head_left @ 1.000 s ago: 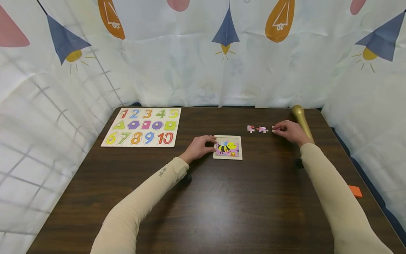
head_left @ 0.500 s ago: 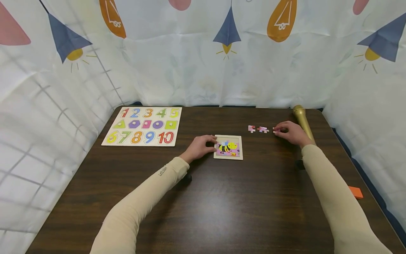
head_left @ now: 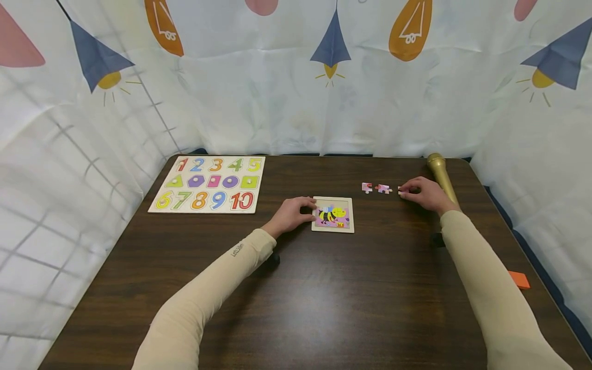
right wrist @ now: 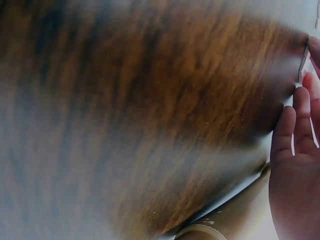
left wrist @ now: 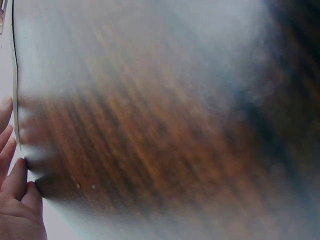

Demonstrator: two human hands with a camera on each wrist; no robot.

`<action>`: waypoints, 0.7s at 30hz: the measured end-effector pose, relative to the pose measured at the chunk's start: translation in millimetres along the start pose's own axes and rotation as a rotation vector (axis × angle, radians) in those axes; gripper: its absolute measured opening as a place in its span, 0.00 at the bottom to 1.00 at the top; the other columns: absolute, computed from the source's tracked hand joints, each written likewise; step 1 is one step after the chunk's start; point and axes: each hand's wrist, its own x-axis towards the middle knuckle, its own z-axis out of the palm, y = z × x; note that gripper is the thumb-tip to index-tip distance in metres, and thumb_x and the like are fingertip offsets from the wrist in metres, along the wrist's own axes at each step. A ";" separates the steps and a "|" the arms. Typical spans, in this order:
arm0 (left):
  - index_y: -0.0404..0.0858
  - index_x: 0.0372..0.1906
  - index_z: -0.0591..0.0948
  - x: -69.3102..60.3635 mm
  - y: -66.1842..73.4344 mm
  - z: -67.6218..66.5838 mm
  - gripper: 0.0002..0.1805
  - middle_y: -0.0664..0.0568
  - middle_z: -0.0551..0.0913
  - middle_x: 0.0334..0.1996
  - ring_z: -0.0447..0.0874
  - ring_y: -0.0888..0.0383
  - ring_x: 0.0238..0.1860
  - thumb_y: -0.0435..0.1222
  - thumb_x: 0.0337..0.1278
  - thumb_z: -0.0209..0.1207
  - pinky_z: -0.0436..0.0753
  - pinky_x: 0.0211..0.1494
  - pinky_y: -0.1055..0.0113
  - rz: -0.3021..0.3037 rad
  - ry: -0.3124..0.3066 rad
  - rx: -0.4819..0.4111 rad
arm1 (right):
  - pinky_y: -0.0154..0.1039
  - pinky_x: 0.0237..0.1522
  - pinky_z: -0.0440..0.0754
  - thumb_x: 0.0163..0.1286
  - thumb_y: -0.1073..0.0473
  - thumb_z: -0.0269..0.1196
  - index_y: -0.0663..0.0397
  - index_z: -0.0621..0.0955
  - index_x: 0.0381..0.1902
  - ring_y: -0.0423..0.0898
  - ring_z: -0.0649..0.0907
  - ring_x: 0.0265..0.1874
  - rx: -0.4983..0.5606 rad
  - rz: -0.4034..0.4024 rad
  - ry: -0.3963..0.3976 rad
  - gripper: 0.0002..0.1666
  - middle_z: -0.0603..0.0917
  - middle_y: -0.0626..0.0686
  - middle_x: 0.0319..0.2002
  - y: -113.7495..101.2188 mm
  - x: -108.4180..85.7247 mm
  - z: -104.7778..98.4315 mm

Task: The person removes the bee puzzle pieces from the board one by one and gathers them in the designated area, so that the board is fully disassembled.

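Note:
A small square bee puzzle board (head_left: 333,229) with a pale wooden frame lies at the middle of the table. My left hand (head_left: 290,216) holds its left edge, with index finger and thumb touching the frame apart from each other. To the right, my right hand (head_left: 424,193) pinches a small pink puzzle piece (head_left: 400,190) at the tabletop, mostly covered by the fingers. Two more pink pieces, one puzzle piece (head_left: 367,188) and another puzzle piece (head_left: 383,189), lie in a row to its left. In the right wrist view, the right hand's fingertips (right wrist: 286,115) touch the table.
A number and shape puzzle board (head_left: 206,185) lies at the back left of the dark wooden table (head_left: 296,308). Behind the right hand is a gold microphone-shaped object (head_left: 441,174). An orange block (head_left: 520,280) sits near the right edge, partly behind the sleeve. A patterned curtain (head_left: 277,103) surrounds the table.
The head view has shifted very slightly. The right fingers have moved a little at the rightmost piece, which shows less now than half a second ago. The left hand and board stay put.

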 end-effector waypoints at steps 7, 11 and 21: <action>0.37 0.54 0.84 0.1 -1.7 1.1 0.19 0.49 0.77 0.62 0.69 0.54 0.68 0.39 0.59 0.67 0.65 0.71 0.58 0.004 0.009 0.000 | 0.60 0.56 0.70 0.69 0.53 0.64 0.62 0.83 0.49 0.58 0.76 0.50 0.000 0.000 -0.004 0.19 0.78 0.63 0.48 -1.0 0.3 0.6; 0.37 0.53 0.84 0.5 -2.3 1.7 0.18 0.49 0.78 0.62 0.70 0.54 0.67 0.39 0.59 0.67 0.66 0.70 0.58 0.004 0.013 -0.005 | 0.60 0.56 0.70 0.70 0.52 0.63 0.62 0.83 0.50 0.59 0.75 0.50 0.000 -0.004 -0.006 0.19 0.79 0.63 0.48 -0.3 0.0 0.5; 0.37 0.53 0.84 -0.2 -2.1 1.9 0.18 0.49 0.78 0.62 0.70 0.54 0.67 0.39 0.59 0.67 0.66 0.70 0.58 0.007 0.017 0.003 | 0.59 0.54 0.71 0.70 0.50 0.63 0.61 0.82 0.51 0.58 0.75 0.50 0.034 -0.015 0.014 0.21 0.77 0.63 0.52 -16.1 6.1 0.2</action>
